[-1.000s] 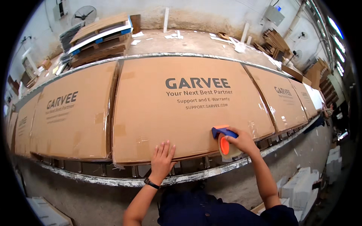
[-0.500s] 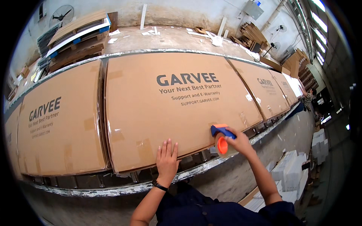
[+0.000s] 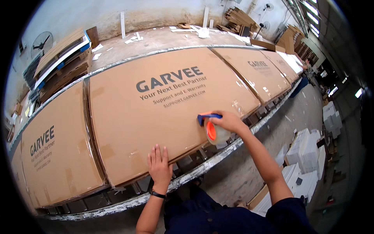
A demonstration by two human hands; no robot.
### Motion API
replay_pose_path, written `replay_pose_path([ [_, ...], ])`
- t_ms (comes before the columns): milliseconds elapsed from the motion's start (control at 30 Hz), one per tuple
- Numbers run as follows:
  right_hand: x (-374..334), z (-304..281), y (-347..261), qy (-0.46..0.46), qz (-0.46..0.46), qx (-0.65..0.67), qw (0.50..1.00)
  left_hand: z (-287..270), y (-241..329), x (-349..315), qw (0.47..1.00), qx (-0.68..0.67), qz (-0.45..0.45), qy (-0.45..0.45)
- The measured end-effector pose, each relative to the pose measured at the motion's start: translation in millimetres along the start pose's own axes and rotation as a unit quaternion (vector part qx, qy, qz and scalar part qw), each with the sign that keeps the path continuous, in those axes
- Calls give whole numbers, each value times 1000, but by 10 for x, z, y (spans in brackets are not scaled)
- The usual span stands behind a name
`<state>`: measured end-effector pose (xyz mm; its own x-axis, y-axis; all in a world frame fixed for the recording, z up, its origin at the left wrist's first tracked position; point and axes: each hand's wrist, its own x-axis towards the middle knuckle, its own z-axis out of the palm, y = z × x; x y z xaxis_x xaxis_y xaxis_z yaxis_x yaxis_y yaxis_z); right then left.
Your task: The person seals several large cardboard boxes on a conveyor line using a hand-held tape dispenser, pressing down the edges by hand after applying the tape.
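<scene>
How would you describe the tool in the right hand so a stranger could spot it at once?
Find the long row of flat brown cardboard boxes on the roller line. At the near edge of the middle one, the right hand grips a tape dispenser. It is the only blue-handled thing there, with an orange core inside its clear tape roll.

— Where does my one view sit?

— On my head, looking steeply down over my own forearms; they enter from the lower edge.

— How near?

— Close: left hand [image 3: 159, 167] and right hand [image 3: 228, 121] fill the lower middle. Beyond them the cardboard box [image 3: 163, 105] spans the frame, straight edges bowing at the rim.
</scene>
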<state>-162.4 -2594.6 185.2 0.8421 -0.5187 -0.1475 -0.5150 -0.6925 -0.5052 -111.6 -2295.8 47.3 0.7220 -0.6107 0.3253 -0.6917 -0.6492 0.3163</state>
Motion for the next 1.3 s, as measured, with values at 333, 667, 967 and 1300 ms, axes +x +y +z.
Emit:
replay_pose_path([
  [333,-1935,809,255,49,130,28,990,-25,-57,51,1000,-3,2,10],
  [667,-2341,879,370,28,113,12,993,-31,-68,-55,1000,-11,-7,-27],
  [967,-768,724,532,-19,80,-38,996,-30,-38,102,999,-6,-28,-29],
  [1300,-845,1284,963,-60,17,-12,998,10,115,50,998,45,-33,-36],
])
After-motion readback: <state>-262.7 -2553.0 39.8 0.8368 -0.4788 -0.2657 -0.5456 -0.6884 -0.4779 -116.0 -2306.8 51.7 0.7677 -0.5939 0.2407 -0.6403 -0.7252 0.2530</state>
